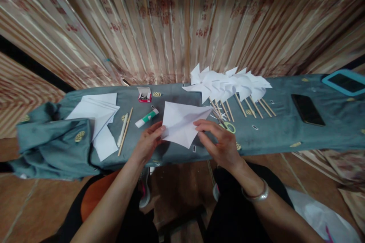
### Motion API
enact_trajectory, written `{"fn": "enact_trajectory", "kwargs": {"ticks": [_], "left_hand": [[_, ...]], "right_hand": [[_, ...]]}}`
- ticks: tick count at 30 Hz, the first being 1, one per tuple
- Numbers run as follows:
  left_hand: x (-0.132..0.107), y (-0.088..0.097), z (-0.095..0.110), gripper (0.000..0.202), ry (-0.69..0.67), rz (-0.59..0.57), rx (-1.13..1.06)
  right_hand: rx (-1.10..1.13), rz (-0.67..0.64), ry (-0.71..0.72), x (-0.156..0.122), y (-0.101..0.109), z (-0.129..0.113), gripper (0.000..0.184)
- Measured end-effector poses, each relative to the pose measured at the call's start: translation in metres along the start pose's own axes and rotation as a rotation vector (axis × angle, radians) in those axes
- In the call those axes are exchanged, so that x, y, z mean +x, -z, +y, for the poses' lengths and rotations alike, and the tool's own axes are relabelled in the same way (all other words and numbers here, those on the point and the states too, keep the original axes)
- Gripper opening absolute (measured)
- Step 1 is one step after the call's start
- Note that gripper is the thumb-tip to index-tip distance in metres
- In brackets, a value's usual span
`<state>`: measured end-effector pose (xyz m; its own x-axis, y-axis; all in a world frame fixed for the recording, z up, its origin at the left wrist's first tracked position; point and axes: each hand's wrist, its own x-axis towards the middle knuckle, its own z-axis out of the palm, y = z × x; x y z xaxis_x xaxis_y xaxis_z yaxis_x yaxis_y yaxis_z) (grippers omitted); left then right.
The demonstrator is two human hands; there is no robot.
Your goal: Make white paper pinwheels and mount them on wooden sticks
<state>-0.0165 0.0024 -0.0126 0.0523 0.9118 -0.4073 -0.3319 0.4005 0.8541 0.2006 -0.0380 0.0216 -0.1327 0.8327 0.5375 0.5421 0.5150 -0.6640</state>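
A creased white square of paper [182, 123] is held above the near edge of a table covered in grey-green cloth [285, 129]. My left hand [148, 142] pinches its left corner with thumb and fingers. My right hand [219, 140] grips the sheet's right side, fingers curled over the edge. Just left of the sheet lies a glue stick [146, 117] with a green label. Under my right hand I see part of green-handled scissors [229, 127].
A row of finished white paper pinwheels [228, 83] on wooden sticks lies at the back middle. A stack of white sheets [97, 115] and loose sticks [124, 131] lie left. A small pin box [145, 95], a black phone [308, 109] and a blue-framed tablet [345, 81] are also there.
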Motion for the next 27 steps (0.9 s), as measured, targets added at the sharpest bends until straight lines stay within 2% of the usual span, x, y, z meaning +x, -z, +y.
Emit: {"fn": "enact_trajectory", "kwargs": {"ticks": [5,8,10,13,15,18,20,23,27], "left_hand": [[0.000,0.001,-0.004,0.033,0.086,-0.051,0.111],[0.002,0.000,-0.005,0.035,-0.004,-0.003,0.085],[0.003,-0.001,-0.004,0.036,-0.078,0.078,0.042],[0.004,-0.003,-0.002,0.035,-0.147,0.144,0.013],[0.004,-0.006,-0.001,0.035,-0.180,0.152,0.005],[0.003,-0.010,-0.002,0.032,-0.207,0.149,0.011],[0.003,-0.012,-0.004,0.030,-0.227,0.139,0.029],[0.001,-0.014,-0.004,0.026,-0.267,0.135,0.067],[-0.002,-0.015,-0.002,0.026,-0.295,0.160,0.106]], "right_hand": [[-0.005,-0.021,-0.017,-0.002,0.004,-0.003,0.014],[0.032,-0.018,-0.045,-0.004,0.004,-0.001,0.019],[0.082,0.033,-0.125,-0.005,0.001,0.003,0.035],[0.198,0.152,-0.336,-0.004,-0.006,0.013,0.059],[0.393,0.147,-0.488,-0.001,-0.014,0.020,0.056],[0.772,-0.019,-0.717,0.001,-0.027,0.024,0.042],[0.897,-0.057,-0.844,0.002,-0.035,0.023,0.037],[0.961,0.016,-0.920,0.003,-0.045,0.020,0.037],[0.977,0.091,-0.910,0.006,-0.052,0.022,0.037]]}}
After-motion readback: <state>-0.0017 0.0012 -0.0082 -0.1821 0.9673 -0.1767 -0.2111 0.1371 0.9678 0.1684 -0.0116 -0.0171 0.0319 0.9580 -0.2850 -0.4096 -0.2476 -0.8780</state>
